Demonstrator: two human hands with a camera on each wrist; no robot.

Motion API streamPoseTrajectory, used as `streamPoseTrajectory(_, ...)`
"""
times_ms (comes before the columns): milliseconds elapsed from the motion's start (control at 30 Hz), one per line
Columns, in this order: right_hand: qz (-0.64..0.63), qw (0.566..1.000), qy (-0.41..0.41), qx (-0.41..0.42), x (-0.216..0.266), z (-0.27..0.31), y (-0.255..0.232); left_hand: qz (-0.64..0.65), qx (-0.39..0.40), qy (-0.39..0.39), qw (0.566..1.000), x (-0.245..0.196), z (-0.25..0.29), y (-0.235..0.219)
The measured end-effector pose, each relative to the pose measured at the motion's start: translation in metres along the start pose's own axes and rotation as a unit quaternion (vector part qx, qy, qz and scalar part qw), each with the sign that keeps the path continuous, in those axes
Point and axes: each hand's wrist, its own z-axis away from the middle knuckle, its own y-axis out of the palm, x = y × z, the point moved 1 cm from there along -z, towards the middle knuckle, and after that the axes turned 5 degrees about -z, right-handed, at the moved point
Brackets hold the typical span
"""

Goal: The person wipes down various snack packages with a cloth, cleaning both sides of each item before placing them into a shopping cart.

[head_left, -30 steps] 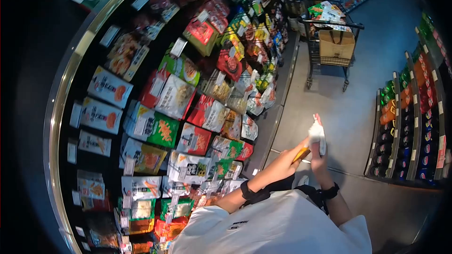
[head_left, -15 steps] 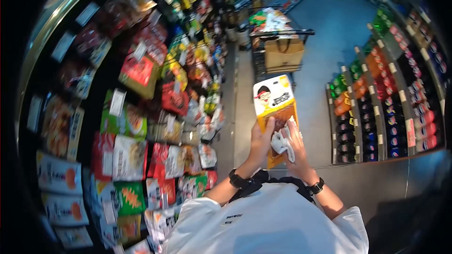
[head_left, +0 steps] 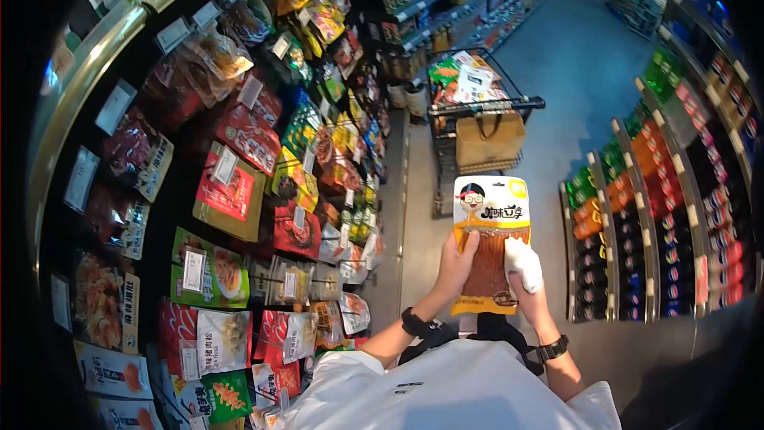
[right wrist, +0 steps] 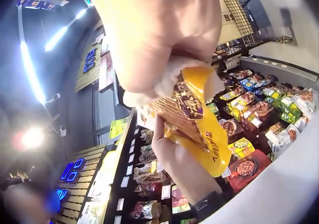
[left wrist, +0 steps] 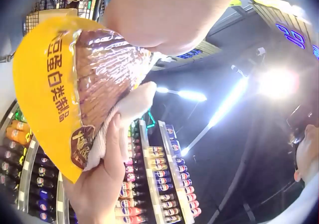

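- Packet, yellow and white, between both hands of a person in a white shirt.
- Left hand grips one edge, thumb across the front.
- Right hand pinches the opposite edge, a white wad bunched in its grasp.
- Shopping cart with brown bag stands beyond; bottled drinks line the right.

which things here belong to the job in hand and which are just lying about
Part of the job:
yellow-and-white packet, held in the left grip
white cloth or tissue, between the right grip and the packet

Just around:
shelved food packets
bottled drinks
shopping cart
brown bag at the cart
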Motion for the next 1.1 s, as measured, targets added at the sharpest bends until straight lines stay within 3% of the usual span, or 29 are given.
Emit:
streamPoseTrajectory(67,-0.056,0.997,0.032,-0.040,-0.005,-0.028,-0.016,-0.065,0.020,0.010,0.998,0.016,-0.028,0.010)
streamPoseTrajectory(167,-0.011,0.990,0.007,-0.139,-0.030,-0.072,-0.056,-0.194,0.014,0.020,0.981,0.065,-0.066,0.030)
streamPoseTrajectory(200,0.043,0.989,-0.021,-0.141,-0.041,-0.086,-0.074,-0.242,0.005,0.025,0.970,0.074,-0.080,0.037)
streamPoseTrajectory(233,0.097,0.984,-0.049,-0.144,-0.048,-0.100,-0.091,-0.343,0.013,-0.044,0.938,0.064,-0.088,0.054)
streamPoseTrajectory(267,0.149,0.975,-0.077,-0.148,-0.054,-0.115,-0.104,-0.340,0.032,-0.004,0.940,0.051,-0.093,0.077)
streamPoseTrajectory(333,0.126,0.981,-0.099,-0.106,-0.026,-0.134,-0.115,-0.126,0.133,0.044,0.982,0.029,-0.120,0.127)
streamPoseTrajectory(400,0.123,0.981,-0.148,-0.039,-0.007,-0.150,-0.132,-0.140,0.130,-0.004,0.982,0.017,-0.144,0.158)
streamPoseTrajectory(433,0.141,0.980,-0.138,0.015,-0.026,-0.158,-0.142,-0.146,0.136,-0.028,0.979,0.013,-0.157,0.169)
streamPoseTrajectory(467,0.117,0.985,-0.128,0.018,-0.030,-0.168,-0.151,-0.153,0.144,-0.052,0.976,0.007,-0.167,0.179)
streamPoseTrajectory(633,-0.009,0.995,-0.040,0.096,-0.016,-0.203,-0.186,-0.017,0.162,-0.100,0.982,0.020,-0.201,0.209)
streamPoseTrajectory(733,-0.034,0.986,-0.158,0.036,-0.020,-0.230,-0.188,0.006,0.186,-0.136,0.973,0.012,-0.225,0.218)
streamPoseTrajectory(800,0.001,0.986,-0.166,0.023,-0.015,-0.253,-0.200,0.064,0.168,-0.166,0.970,0.024,-0.242,0.223)
streamPoseTrajectory(833,0.023,0.986,-0.167,0.013,-0.012,-0.265,-0.206,0.158,0.148,-0.251,0.944,0.038,-0.260,0.218)
streamPoseTrajectory(867,0.046,0.985,-0.165,-0.017,-0.015,-0.275,-0.208,0.210,0.157,-0.272,0.926,0.051,-0.270,0.215)
streamPoseTrajectory(933,0.108,0.978,-0.158,-0.081,-0.023,-0.296,-0.210,0.319,0.179,-0.317,0.875,0.036,-0.301,0.228)
streamPoseTrajectory(967,0.120,0.973,-0.177,-0.087,-0.022,-0.309,-0.211,0.379,0.202,-0.312,0.847,0.039,-0.314,0.236)
streamPoseTrajectory(1033,0.138,0.970,-0.188,-0.063,-0.015,-0.332,-0.215,0.358,0.187,-0.317,0.858,0.044,-0.335,0.241)
streamPoseTrajectory(1067,0.217,0.953,-0.208,-0.034,-0.011,-0.345,-0.214,0.341,0.191,-0.302,0.869,0.039,-0.351,0.242)
streamPoseTrajectory(1100,0.237,0.946,-0.221,0.003,-0.007,-0.354,-0.209,0.326,0.213,-0.333,0.859,0.044,-0.367,0.233)
